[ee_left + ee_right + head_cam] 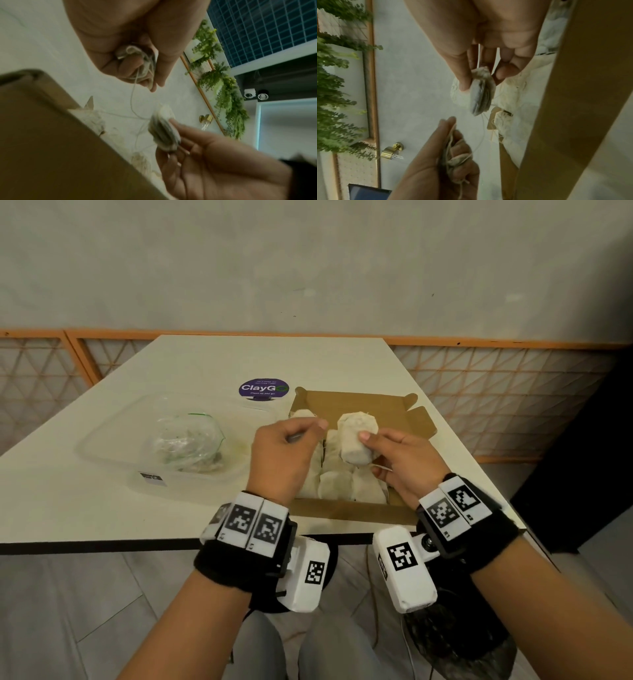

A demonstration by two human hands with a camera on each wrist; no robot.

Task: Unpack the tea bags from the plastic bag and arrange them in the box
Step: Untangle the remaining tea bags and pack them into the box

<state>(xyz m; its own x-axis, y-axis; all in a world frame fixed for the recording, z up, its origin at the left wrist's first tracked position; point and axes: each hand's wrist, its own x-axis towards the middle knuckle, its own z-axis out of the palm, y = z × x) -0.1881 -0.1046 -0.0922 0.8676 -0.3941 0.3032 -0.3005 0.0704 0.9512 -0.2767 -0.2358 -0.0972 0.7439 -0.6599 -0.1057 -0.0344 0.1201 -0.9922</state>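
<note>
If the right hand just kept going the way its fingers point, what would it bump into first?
Probably the left hand. The right hand, pinching a stack of tea bags over the box, points left toward it. Depth is unclear, so it might pass just beyond.

We see the open brown cardboard box (359, 405) lying flat, its flaps spread outward and its floor partly covered by pale, round tea bags (337, 482) laid side by side in rows toward the box's near edge. Above the box's middle, a small stack of tea bags (356, 440) is held on edge, pressed flat together; thin white strings (133, 100) trail from it toward a tangled bundle of strings and tags (137, 59) just to the box's left side. Well to the left of the box, the crumpled clear plastic bag (188, 440) with a green zip line sits slumped, some contents showing dimly inside.
</note>
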